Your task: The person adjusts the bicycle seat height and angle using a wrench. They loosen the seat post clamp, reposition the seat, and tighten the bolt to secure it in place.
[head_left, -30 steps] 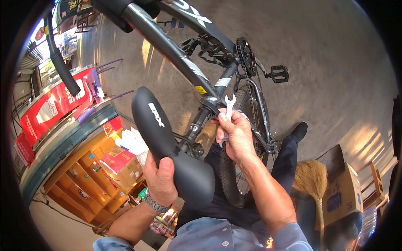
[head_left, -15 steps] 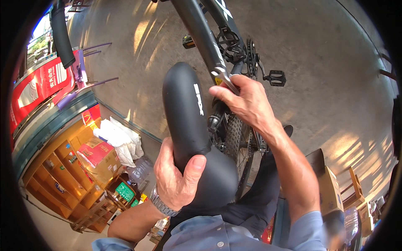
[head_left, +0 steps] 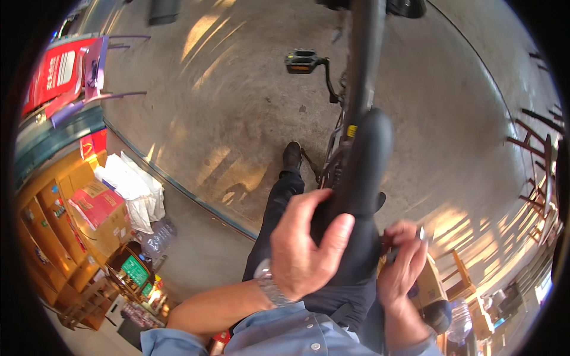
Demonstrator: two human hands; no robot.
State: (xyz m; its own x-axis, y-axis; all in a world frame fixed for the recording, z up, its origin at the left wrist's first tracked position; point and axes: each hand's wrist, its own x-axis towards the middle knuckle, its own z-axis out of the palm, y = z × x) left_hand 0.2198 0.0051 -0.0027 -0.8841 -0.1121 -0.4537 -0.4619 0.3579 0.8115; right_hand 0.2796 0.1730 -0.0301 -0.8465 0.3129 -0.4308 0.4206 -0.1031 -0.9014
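My left hand (head_left: 306,249) grips the bicycle saddle (head_left: 365,169) ahead of the blue shirt (head_left: 282,335); its long axis runs fore-and-aft, nose pointing away toward the top tube (head_left: 364,59). My right hand (head_left: 402,270) curls around a mostly hidden wrench (head_left: 422,233).

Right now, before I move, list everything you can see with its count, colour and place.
Saddle: one, black, centre
Bicycle frame: one, dark, upper centre
Pedal: one clear, black and orange, left of the frame
Floor: one, grey, sunlit patches
Red panel: one, upper left
Shelf: one, orange-brown, left
Carton: one, red and brown, by the shelf
Bags: count unclear, white, beside the carton
Box: one, brown, lower right
Chairs: count unclear, dark, right edge
Metal piece: one, silver, at the right hand, blurred
Watch: one, silver, left wrist
Shirt: one, blue, bottom
Shoe: one clear, black, left of the frame
Left hand: one, on the saddle
Right hand: one, blurred, right of the saddle
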